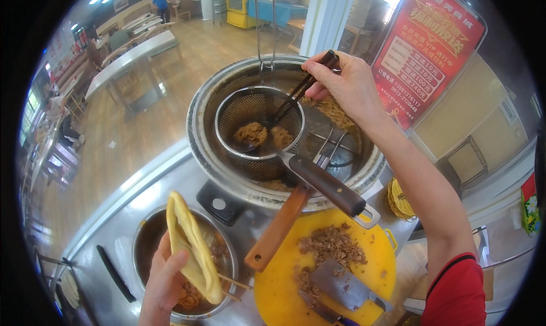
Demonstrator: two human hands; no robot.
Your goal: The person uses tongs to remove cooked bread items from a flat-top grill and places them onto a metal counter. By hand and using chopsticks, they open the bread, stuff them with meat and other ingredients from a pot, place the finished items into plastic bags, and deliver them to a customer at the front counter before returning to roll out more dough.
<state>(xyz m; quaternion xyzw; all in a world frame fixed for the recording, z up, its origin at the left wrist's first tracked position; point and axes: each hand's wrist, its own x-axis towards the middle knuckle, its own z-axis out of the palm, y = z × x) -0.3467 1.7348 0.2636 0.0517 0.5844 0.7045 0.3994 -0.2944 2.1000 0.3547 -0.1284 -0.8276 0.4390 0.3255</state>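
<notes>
My left hand (164,270) holds a pale flatbread (192,249), split open along one side, above a steel bowl (140,236) of sliced food. Dark chopsticks (305,85) are pinched in my right hand (347,85), their tips down inside a perforated steel strainer (230,108). Two brown clumps of food (251,134) lie in the strainer, near a dark ladle-like piece partly hidden there. The strainer sits in a large round pot (198,155) of dark broth, its dark handle (328,185) reaching over the rim toward me.
A wooden handle (279,228) crosses the pot's near rim. Chopped meat (335,245), a cleaver (341,283) and a knife (320,307) rest on a yellow cutting board (273,300). Wire racks (332,145) stand in the pot. A yellow basket (399,198) is at right. Far off stands a person (161,3).
</notes>
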